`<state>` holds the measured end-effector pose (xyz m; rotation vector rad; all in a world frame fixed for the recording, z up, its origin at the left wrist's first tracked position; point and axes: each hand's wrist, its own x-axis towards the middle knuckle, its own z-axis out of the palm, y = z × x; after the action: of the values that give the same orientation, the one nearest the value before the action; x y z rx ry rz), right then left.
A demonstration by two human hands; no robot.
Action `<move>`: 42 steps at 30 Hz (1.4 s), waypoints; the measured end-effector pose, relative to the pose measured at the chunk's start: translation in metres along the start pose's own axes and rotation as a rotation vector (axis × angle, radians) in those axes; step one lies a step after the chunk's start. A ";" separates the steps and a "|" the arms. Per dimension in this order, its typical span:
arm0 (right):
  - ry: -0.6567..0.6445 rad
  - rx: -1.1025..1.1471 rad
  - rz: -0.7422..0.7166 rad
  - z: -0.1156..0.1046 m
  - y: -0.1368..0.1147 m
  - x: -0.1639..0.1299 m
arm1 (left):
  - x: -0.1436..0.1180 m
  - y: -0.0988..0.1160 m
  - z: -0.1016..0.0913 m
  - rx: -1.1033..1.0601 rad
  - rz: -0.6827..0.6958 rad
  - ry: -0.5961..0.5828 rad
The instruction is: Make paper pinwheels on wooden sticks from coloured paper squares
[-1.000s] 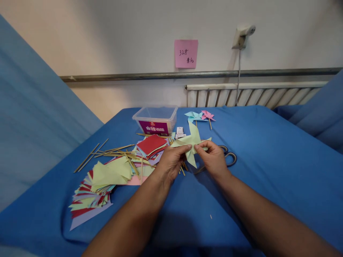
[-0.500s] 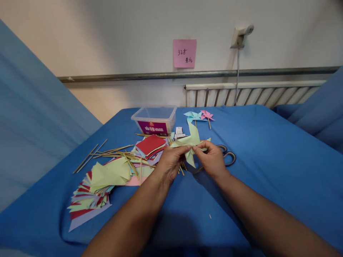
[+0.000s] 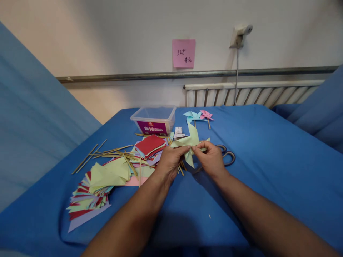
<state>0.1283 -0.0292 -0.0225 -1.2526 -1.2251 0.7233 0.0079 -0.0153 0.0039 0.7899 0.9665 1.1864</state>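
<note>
Far left on blue bed (image 3: 268, 171): fanned paper squares (image 3: 99, 185) & loose sticks (image 3: 112, 151). Centre: left hand (image 3: 169, 162) & right hand (image 3: 211, 160), both grips pinched shut on pale-green paper pinwheel (image 3: 191, 141), held just above sheet; scissors (image 3: 227, 157) just beside right hand. Risk, prob.: thin blades tearing or unfolding w/ too hard a pinch, or slipping out w/ a slack one.

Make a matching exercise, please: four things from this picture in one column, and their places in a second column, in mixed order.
Things:
1. green pinwheel
2. scissors
3. plastic box
4. pink note

Places:
A. on the wall
B. on the blue cloth, just right of the right hand
C. between the left hand and the right hand
D. behind the red paper

Pairs: 1-C, 2-B, 3-D, 4-A
</note>
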 end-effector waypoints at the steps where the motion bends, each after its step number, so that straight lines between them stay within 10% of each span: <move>1: -0.002 0.005 0.006 0.000 -0.001 -0.001 | 0.000 -0.001 0.000 0.017 0.014 0.009; 12: 0.186 0.146 0.069 -0.017 0.024 0.033 | 0.017 0.027 -0.019 -0.107 0.164 0.243; 29: -0.508 -0.939 -0.172 0.038 0.010 0.051 | 0.026 0.020 -0.025 -0.107 0.122 0.243; 42: -0.528 -0.993 -0.175 0.047 0.008 0.054 | 0.024 0.018 -0.026 -0.073 0.101 0.195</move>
<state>0.0995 0.0364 -0.0206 -1.7547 -2.2563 0.2904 -0.0206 0.0121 0.0053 0.6803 1.0456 1.3982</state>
